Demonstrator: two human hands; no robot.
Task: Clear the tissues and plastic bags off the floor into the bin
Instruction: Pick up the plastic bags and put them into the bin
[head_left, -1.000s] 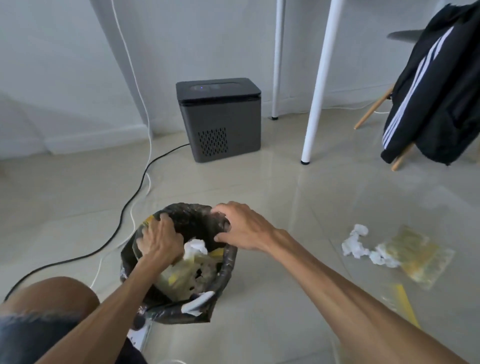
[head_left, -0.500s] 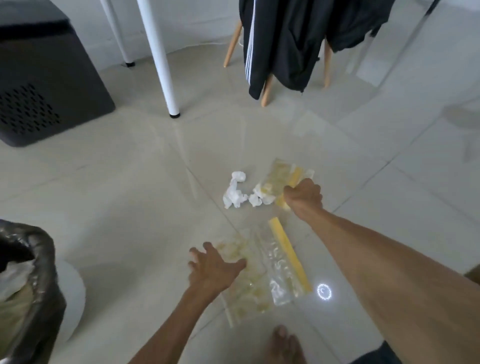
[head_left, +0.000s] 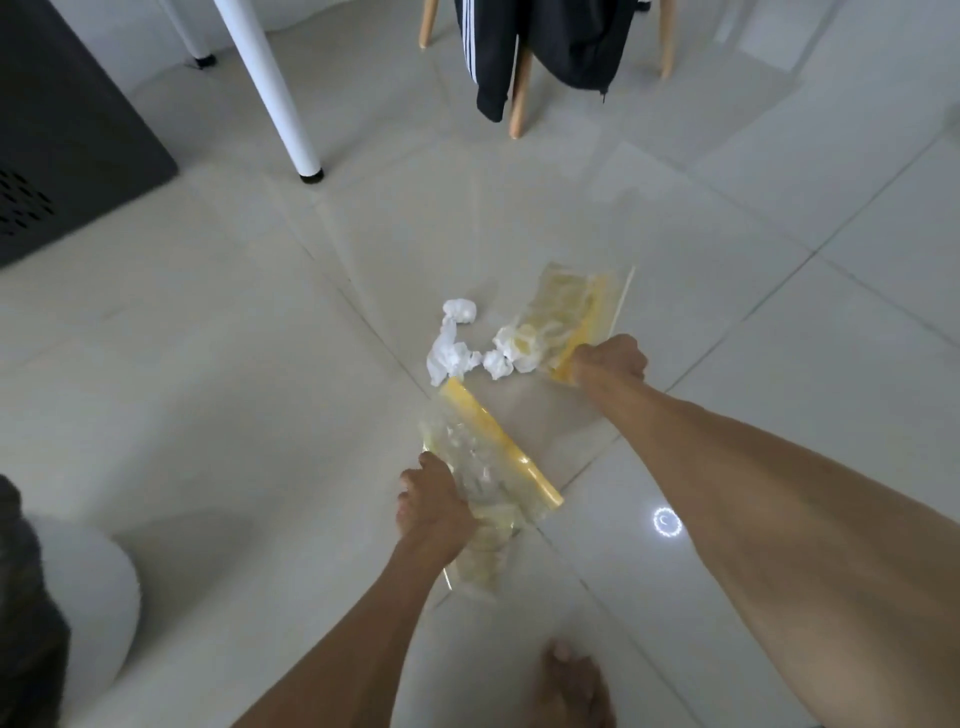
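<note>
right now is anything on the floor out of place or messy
Yes. Crumpled white tissues lie loose on the tiles between two clear plastic bags with yellow strips. The right hand grips the far bag, the left hand the near bag.

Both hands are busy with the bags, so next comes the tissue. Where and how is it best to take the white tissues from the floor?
Probably pinch the larger crumpled tissue clump from straight above: it lies loose on the floor, its bunched folds raised, so a top grip can close around them.
</note>
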